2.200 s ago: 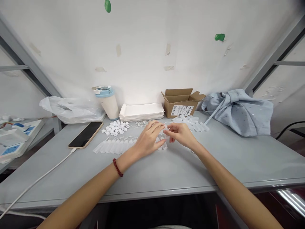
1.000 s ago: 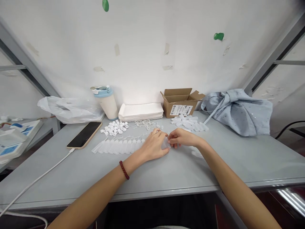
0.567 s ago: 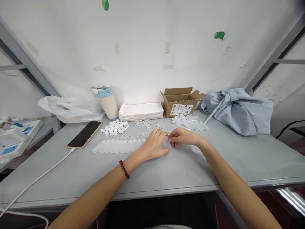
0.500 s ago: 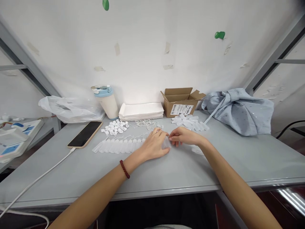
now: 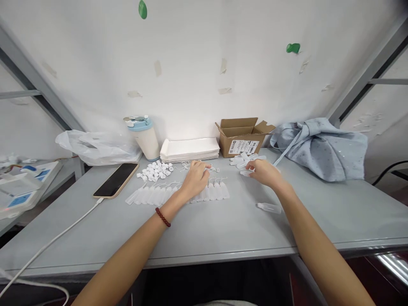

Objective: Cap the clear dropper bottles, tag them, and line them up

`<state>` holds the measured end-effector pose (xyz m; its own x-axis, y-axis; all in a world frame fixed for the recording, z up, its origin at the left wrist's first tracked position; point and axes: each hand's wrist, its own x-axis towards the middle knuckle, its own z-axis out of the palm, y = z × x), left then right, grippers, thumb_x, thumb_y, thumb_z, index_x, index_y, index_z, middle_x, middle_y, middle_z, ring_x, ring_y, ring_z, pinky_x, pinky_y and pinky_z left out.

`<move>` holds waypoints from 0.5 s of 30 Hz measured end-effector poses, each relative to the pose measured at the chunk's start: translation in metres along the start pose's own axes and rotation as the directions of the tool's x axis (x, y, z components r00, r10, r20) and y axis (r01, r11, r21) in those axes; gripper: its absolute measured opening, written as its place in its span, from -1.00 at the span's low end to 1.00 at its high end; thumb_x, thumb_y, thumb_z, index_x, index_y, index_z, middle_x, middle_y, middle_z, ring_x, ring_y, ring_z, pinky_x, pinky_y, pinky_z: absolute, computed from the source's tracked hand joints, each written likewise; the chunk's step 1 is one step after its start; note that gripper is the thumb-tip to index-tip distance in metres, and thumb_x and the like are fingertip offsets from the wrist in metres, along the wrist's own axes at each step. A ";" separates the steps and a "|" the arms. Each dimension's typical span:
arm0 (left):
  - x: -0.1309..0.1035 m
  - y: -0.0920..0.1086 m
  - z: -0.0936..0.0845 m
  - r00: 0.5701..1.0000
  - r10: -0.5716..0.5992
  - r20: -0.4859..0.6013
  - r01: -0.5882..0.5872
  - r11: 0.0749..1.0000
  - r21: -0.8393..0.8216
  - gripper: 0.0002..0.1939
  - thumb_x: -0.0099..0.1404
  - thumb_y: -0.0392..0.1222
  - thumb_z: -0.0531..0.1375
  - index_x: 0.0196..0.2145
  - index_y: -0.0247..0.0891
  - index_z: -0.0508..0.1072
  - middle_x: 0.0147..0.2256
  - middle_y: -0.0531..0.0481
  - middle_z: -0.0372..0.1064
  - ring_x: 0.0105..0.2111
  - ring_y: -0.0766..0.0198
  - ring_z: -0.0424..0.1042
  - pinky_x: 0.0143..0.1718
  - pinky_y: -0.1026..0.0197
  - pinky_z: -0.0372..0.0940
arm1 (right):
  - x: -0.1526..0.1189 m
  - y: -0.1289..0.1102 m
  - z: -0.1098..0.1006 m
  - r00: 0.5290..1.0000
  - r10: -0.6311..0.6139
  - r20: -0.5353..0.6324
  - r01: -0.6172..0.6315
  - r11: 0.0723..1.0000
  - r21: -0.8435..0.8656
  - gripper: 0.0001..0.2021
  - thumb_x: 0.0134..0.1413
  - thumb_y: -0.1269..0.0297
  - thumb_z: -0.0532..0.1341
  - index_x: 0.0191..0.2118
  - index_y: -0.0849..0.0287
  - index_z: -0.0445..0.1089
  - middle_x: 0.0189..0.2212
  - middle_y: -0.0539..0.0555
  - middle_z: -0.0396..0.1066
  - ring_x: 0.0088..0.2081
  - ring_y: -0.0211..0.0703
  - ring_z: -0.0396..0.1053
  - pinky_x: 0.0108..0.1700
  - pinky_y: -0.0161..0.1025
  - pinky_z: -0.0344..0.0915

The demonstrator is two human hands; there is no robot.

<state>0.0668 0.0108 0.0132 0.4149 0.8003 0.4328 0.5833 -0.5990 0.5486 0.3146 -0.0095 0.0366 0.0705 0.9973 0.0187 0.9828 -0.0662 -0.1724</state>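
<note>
My left hand (image 5: 195, 180) is over the far side of a row of clear plastic tubes (image 5: 153, 195) with white strings at their tops. Its fingers are bent together beside a small heap of loose white strings (image 5: 185, 166); what they pinch, if anything, is too small to tell. On the right, my right hand (image 5: 265, 171) is closed on a clear plastic tube (image 5: 245, 173) at the near edge of the pile of loose tubes (image 5: 239, 160). A single tube (image 5: 269, 208) lies nearer to me on the table.
White caps (image 5: 154, 171) lie heaped left of the strings. Behind stand a cup (image 5: 146, 140), a stack of white sheets (image 5: 191, 149) and an open cardboard box (image 5: 240, 138). A phone (image 5: 116, 180) with a cable is at left, a plastic bag (image 5: 95, 146) behind it. Blue cloth (image 5: 325, 148) lies right.
My hands have moved apart, away from the right end of the tube row. The left went back toward the strings; the right went right to the loose tubes and took hold of one.
</note>
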 end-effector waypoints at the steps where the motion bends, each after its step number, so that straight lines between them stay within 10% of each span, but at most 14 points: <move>1: 0.001 -0.003 0.000 1.000 0.014 0.007 -0.015 1.000 0.023 -0.72 0.24 -0.39 -0.05 -0.22 -0.32 0.42 -0.15 -0.11 0.40 -0.01 0.10 0.21 0.06 0.02 0.16 | 0.001 0.001 0.001 1.000 -0.008 0.011 0.008 1.000 -0.007 -0.78 -0.06 0.47 0.21 -0.22 0.19 0.45 -0.17 0.15 0.46 -0.20 -0.06 0.39 -0.40 -0.29 0.15; 15: 0.004 -0.003 0.006 0.969 0.021 0.246 -0.063 0.984 0.164 -0.60 0.37 -0.13 -0.12 -0.02 -0.29 0.39 0.09 -0.09 0.25 0.14 0.03 0.01 0.15 -0.07 0.02 | -0.003 -0.012 0.002 0.990 -0.138 0.013 0.132 0.970 0.204 -0.87 -0.03 0.40 0.21 -0.29 0.23 0.44 -0.31 0.12 0.49 -0.27 -0.13 0.40 -0.31 -0.31 0.21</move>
<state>0.0713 0.0157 0.0088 0.5859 0.7692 0.2550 0.6629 -0.6359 0.3951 0.3026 -0.0111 0.0361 -0.0680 0.9973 0.0294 0.9279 0.0741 -0.3653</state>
